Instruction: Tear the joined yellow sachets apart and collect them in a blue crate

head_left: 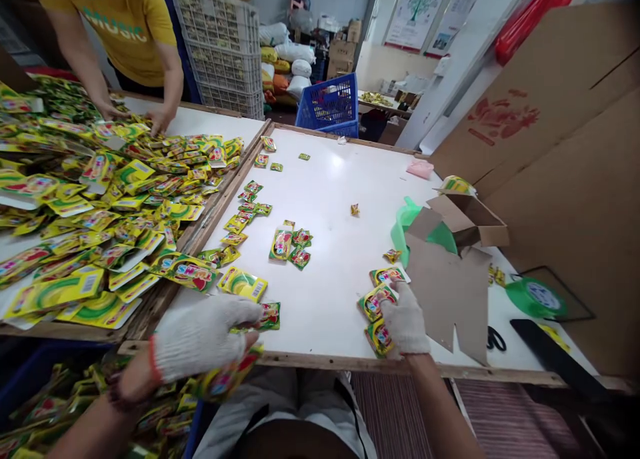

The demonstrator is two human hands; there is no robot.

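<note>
Pinches printed packets (227,379) in the gloved left hand (200,339) at the near edge of the worktop (320,292). Curls the gloved right hand (406,320) over bright packs (375,304) near cardboard (445,292); cannot tell whether pinching them.

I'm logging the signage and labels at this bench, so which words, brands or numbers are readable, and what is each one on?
"MUSIC" – the yellow shirt across the table.
Colourful packets: large letters, too small and distorted to quote surely.
Wall posters: print too small.
Big carton: red print, unreadable.
Round label on the green item: too small.
No number is legible.
</note>
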